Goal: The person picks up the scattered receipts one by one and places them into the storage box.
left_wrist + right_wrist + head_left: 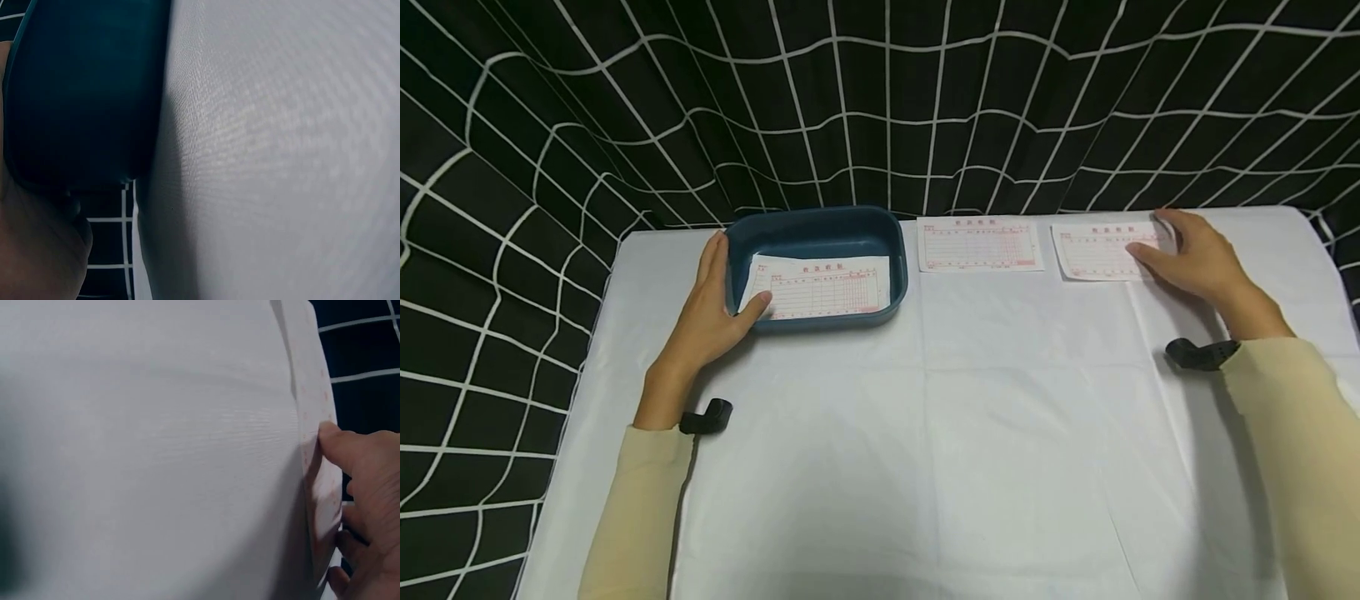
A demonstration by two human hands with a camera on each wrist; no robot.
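Observation:
At the left end of a dark blue plastic tray [820, 323], my left hand [703, 321] grips the wall, with its thumb over the rim and its fingers along the outside. The left wrist view shows the tray's side [87, 94] and part of that hand [37, 250]. A white form printed in red [827, 292] lies in the tray. At the far right, my right hand [1213, 258] holds the right end of another printed slip [1101, 250]. Its thumb presses on top; the right wrist view shows the curled fingers [353, 550] at the slip's edge.
Between the tray and the right slip, a third printed slip [979, 246] lies flat on the white cloth [962, 442] covering the table. Black fabric with a white grid [910, 92] rises behind the table's back edge and along its left side.

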